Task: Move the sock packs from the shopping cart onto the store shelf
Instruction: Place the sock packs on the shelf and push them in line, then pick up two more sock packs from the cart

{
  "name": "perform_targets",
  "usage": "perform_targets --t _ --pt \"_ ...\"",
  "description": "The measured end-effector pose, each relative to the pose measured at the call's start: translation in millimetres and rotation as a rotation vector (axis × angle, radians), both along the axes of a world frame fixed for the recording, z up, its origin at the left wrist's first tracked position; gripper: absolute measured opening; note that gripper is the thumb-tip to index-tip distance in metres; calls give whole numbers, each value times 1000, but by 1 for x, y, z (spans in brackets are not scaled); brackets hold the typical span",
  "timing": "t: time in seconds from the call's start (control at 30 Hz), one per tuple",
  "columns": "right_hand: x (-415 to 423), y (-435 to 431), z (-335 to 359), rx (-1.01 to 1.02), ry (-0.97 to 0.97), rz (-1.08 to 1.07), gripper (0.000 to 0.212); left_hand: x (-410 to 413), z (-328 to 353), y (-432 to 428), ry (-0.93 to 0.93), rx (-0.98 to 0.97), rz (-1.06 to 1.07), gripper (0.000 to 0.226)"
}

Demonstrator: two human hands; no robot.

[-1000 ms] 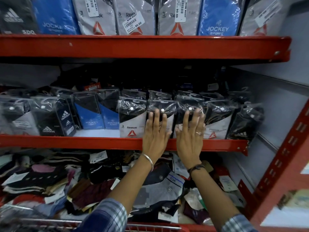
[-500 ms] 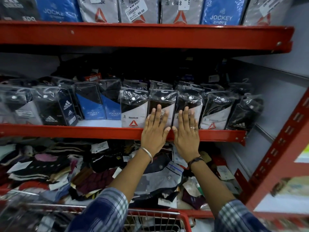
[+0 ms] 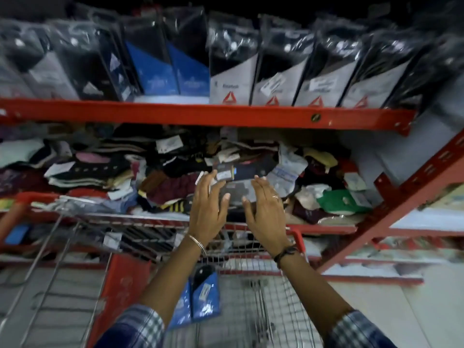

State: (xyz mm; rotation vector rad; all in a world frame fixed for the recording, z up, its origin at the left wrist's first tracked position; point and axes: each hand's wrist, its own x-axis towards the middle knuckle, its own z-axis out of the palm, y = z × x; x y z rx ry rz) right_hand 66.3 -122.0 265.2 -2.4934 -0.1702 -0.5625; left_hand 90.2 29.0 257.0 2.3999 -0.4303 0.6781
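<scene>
- The left hand (image 3: 209,205) was raised in front of the shelving with its fingers spread and extended, palm turned inward, holding nothing; a thin metal bangle (image 3: 198,244) circled its wrist.
- The right hand (image 3: 266,209) was beside it, just apart, fingers likewise loose and open and gripping nothing; it wore a ring (image 3: 275,196) and a dark cord band (image 3: 286,253) at the wrist.
- Both forearms came out of blue checked sleeves (image 3: 135,327) at the near edge of the view.
- Along the red store shelf (image 3: 200,114) at the top, sock packs (image 3: 232,64) stood upright in a row, touching one another: white-and-black ones with a red triangle mark toward the right, blue ones (image 3: 167,71) left of centre, dark ones further left. The picture was blurred, so their labels could not be read.
- Below that shelf, a loose heap of socks (image 3: 113,172) in mixed colours filled the lower shelf behind the hands.
- The shopping cart (image 3: 251,285), wire-sided with red trim, was near and below the hands.
- Two blue sock packs (image 3: 204,295) remained in the cart, standing on end just under the left forearm.
</scene>
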Motion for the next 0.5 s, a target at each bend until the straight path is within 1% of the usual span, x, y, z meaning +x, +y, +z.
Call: perform_targets --t 0.13,0.23,0.37,0.5 --pt "-29 32 -53 10 177 30 47 -30 -54 47 143 -10 43 32" --pt "-46 59 -102 -19 355 71 45 -54 -101 84 279 -4 86 31" --pt "-67 85 -152 -57 563 93 41 -84 -157 120 456 63 145 34" --pt "-79 106 -192 -78 744 89 50 -105 -209 145 643 85 176 28"
